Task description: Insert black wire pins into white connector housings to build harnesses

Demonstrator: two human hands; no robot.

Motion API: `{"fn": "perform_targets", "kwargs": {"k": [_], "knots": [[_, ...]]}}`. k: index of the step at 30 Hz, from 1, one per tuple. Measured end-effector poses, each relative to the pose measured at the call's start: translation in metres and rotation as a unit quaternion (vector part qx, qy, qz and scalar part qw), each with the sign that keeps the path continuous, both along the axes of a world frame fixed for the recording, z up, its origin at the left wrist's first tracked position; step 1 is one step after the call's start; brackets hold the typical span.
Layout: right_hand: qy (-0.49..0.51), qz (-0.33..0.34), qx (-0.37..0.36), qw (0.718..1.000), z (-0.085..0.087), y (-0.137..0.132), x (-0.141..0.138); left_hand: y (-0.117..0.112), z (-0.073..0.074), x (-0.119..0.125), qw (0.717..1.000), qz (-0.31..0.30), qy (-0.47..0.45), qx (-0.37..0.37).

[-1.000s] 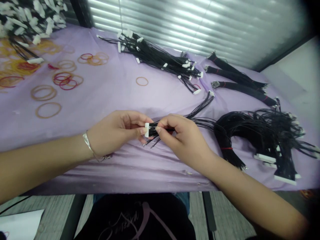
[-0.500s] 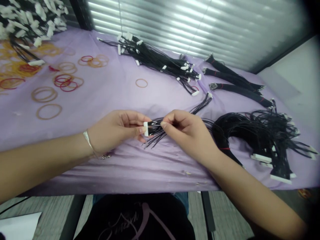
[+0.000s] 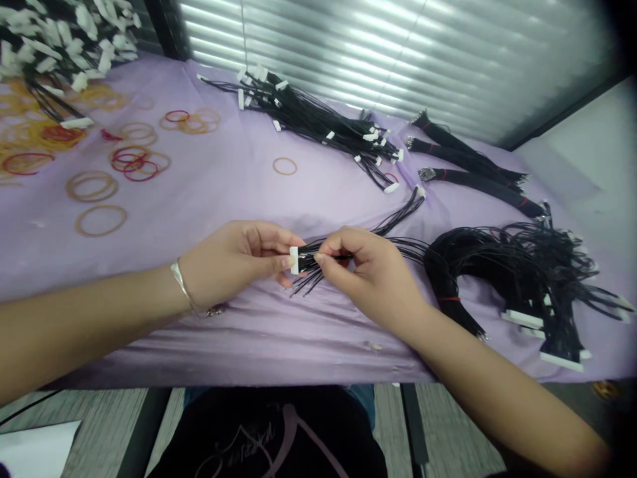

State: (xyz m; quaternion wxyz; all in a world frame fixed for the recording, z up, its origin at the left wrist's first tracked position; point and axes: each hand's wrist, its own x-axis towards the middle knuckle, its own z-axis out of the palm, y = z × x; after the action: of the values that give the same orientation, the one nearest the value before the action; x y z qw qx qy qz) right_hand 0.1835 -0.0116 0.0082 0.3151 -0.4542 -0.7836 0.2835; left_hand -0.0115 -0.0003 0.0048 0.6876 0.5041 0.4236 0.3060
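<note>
My left hand [image 3: 249,255] grips a white plastic connector [image 3: 294,260] between thumb and fingers, just above the purple cloth. Black wires [image 3: 405,247] run from the connector to the right, under my right hand and on to a curved wire bundle. My right hand [image 3: 365,265] is closed, thumb and forefinger pinching a black wire close to the connector. Several loose wire ends [image 3: 304,287] with small metal tips stick out below the connector. The exact tip in the pinch is hidden by my fingers.
A thick curved bundle of black wires [image 3: 438,265] with white connectors lies at the right. Behind are a long wire harness pile [image 3: 313,113] and tied wire bundles [image 3: 478,182]. Rubber bands [image 3: 134,162] are scattered at the left, below a heap of white connectors [image 3: 64,40].
My right hand's pinch has shifted slightly left and down, closer to the connector. My left hand still holds the connector. The whole view has shifted a little.
</note>
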Motion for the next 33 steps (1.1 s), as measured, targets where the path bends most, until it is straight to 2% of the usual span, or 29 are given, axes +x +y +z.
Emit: {"fn": "perform_targets", "kwargs": {"k": [8, 25, 33], "knots": [[0.001, -0.027, -0.018, 0.999, 0.0005, -0.0001, -0.0021, 0.0005, -0.0023, -0.0013, 1.000, -0.008, 0.003, 0.021], [0.019, -0.016, -0.022, 0.999, -0.0003, -0.0011, -0.0031, -0.0009, 0.0001, 0.0007, 1.000, -0.006, -0.019, 0.006], [0.009, 0.001, -0.013, 1.000, -0.0077, 0.0020, -0.0067, -0.0012, 0.0000, 0.0036, 0.999, 0.024, -0.022, -0.021]]}}
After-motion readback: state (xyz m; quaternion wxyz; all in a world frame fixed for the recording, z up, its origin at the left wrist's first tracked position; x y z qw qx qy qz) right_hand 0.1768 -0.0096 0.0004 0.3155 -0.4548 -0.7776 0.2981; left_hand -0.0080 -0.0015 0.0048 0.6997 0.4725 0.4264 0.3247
